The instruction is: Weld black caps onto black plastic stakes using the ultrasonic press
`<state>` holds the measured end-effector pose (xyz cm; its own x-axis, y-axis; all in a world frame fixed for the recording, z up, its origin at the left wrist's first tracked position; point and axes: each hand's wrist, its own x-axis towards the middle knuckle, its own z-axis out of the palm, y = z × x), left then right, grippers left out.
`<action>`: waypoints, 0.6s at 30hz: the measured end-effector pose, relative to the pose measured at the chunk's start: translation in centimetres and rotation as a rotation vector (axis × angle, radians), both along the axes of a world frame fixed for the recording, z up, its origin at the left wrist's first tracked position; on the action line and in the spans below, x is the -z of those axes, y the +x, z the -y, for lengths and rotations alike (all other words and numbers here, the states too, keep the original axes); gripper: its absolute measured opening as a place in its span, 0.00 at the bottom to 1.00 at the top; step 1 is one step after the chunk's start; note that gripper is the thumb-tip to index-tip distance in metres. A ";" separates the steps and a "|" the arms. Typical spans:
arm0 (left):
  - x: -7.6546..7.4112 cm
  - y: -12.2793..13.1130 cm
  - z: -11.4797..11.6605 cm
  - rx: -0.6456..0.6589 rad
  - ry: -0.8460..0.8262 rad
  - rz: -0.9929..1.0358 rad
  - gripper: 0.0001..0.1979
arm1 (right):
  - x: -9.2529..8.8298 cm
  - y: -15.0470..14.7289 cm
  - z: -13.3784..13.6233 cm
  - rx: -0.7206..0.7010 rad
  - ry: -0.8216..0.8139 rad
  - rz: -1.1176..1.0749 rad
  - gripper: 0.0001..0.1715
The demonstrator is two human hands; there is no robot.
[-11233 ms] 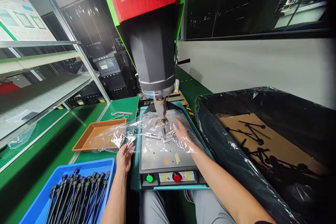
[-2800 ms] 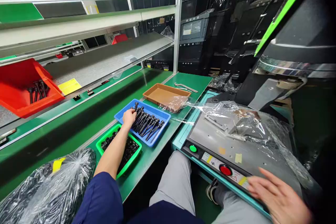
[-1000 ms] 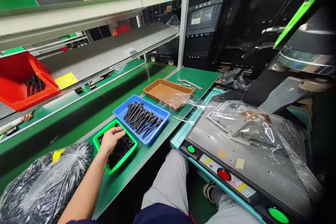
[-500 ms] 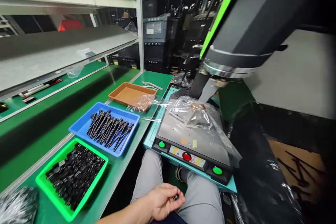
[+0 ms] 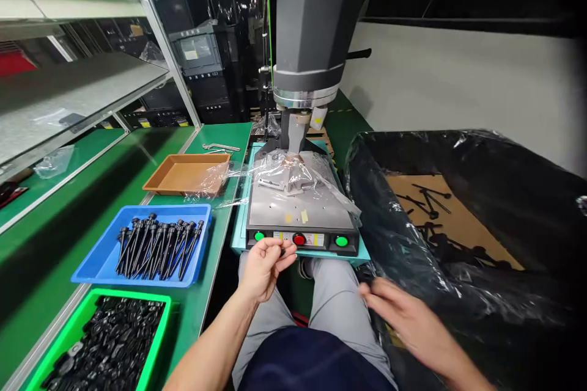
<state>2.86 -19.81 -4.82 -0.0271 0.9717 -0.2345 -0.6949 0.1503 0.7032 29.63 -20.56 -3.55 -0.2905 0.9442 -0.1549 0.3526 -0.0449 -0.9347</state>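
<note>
My left hand is closed in a pinch over my lap, just before the front panel of the press machine. Between its fingertips sits a small black part, mostly covered by the fingers. To the right of my knee, my right hand has its fingers stretched forward, slightly blurred, with nothing visible in them. A green tray full of small black parts stands at the lower left. Behind it, a blue tray holds several black rods with thick heads.
A brown tray partly under clear plastic and a wrench lie farther back. Green and red buttons line the machine's front. At right, a box lined with black plastic contains several black rods. A shelf rack rises at left.
The view has swung right, bringing the lined box fully in. My left hand has risen from my lap toward the machine's panel, still pinching the part. My right hand has come into view.
</note>
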 end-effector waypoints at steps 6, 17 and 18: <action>-1.7 1.2 0.6 -0.025 0.172 -0.098 0.11 | 1.2 -8.8 0.0 -0.262 -0.211 -0.237 0.26; -0.4 2.0 0.9 0.033 0.191 -0.294 0.12 | 0.9 -8.2 0.4 -0.210 -0.459 -0.609 0.25; -0.2 2.0 0.9 0.049 0.203 -0.324 0.12 | 0.8 -8.1 0.4 -0.201 -0.505 -0.660 0.25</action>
<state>4.88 -20.74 -4.57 -0.0205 0.9995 -0.0237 -0.4273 0.0127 0.9040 21.55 -20.99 -4.33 -0.6237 0.7282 -0.2839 -0.2110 -0.5066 -0.8359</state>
